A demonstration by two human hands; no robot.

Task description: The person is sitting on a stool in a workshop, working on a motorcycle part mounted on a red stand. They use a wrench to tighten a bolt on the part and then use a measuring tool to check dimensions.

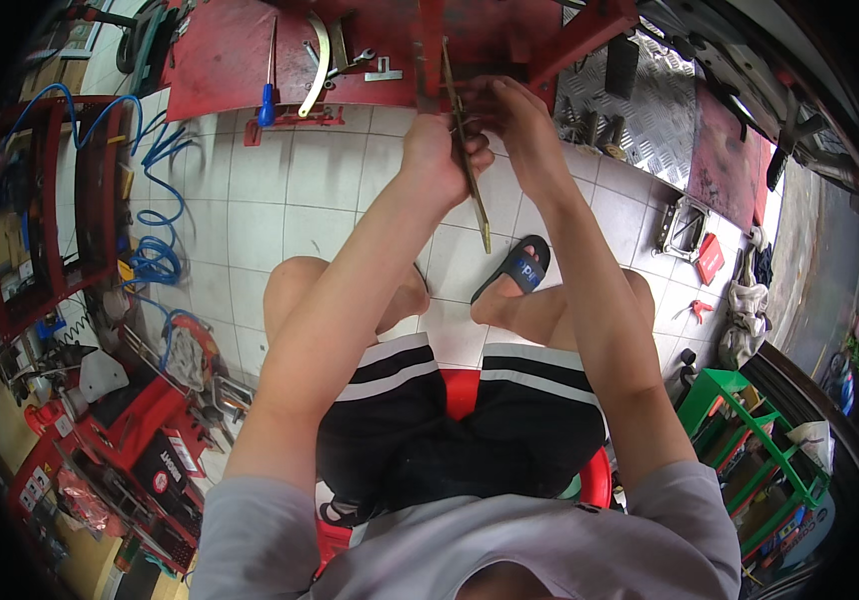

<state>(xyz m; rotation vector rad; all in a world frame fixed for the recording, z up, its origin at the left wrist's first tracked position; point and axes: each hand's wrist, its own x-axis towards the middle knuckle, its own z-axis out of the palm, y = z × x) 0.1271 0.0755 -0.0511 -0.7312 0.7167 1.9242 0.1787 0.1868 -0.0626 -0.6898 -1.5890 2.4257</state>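
Note:
A long, thin, brownish-yellow strip [479,207] stands edge-on before me, its lower end hanging over the tiled floor. My left hand [436,158] is closed around its middle, with the fingertips showing just past the edge. On the strip's other side, my right hand [517,122] has its fingers curled against it, partly in shadow. Just beyond both hands is a red metal post [432,60]. A curved, pale yellow strip [324,66] lies on the red platform [220,62], beside a blue-handled screwdriver [268,102] and a small wrench [361,58].
Blue coiled air hose [155,262] and a red frame [53,215] are at left, above a cluttered red tool stand [145,440]. At right are a tread-plate ramp [640,105], a small red box [710,258] and a green rack [750,430]. I sit on a red stool [598,480].

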